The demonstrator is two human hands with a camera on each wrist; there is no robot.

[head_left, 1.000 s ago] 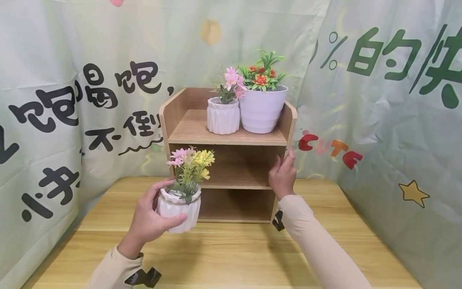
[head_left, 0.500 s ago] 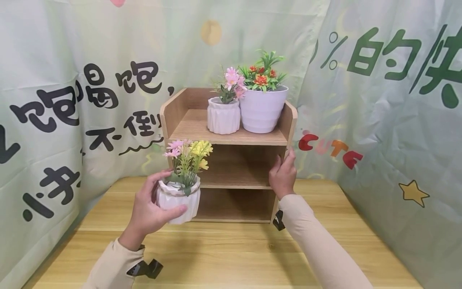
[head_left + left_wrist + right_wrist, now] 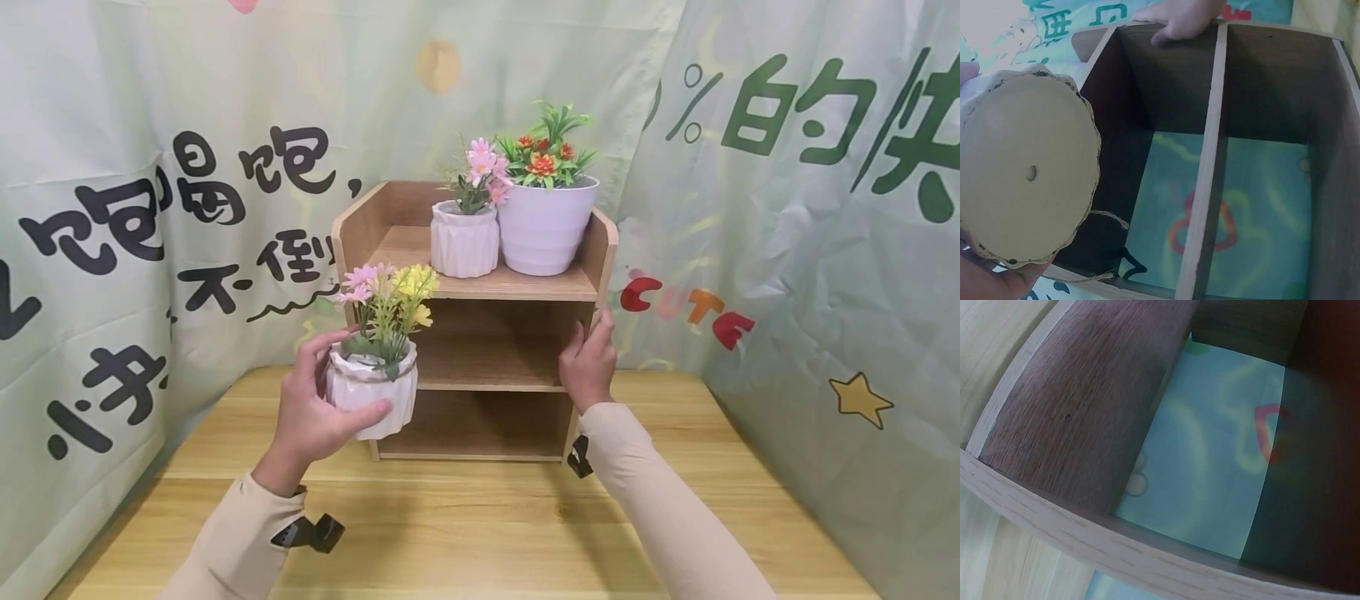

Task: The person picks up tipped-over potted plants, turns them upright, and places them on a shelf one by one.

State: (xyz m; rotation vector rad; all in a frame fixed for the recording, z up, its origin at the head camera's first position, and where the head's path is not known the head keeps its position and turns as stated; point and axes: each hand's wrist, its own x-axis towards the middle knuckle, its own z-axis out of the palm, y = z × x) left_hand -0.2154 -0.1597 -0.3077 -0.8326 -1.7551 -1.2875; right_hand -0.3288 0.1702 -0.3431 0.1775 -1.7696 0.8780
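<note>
My left hand (image 3: pixel 311 412) holds a small white fluted flowerpot (image 3: pixel 375 402) with pink and yellow artificial flowers (image 3: pixel 390 312), thumb across its front. It hangs in the air before the left side of a wooden shelf unit (image 3: pixel 480 288). The left wrist view looks at the pot's round underside (image 3: pixel 1029 162), and a loose bit of twine (image 3: pixel 1110 217) shows beside it. My right hand (image 3: pixel 588 367) grips the shelf's right side panel at the middle tier. In the right wrist view only the shelf boards (image 3: pixel 1085 412) appear, without the hand.
On the top tier stand a white fluted pot with pink flowers (image 3: pixel 465 242) and a larger white pot with orange-red flowers (image 3: pixel 547 229), side by side at the right. The shelf rests on a wooden table (image 3: pixel 465 517). Printed curtains (image 3: pixel 480 100) hang behind and at both sides.
My left hand has raised the flowerpot, its flowers now reaching the top tier's front edge. My right hand stays on the side panel, and the shelf has not moved.
</note>
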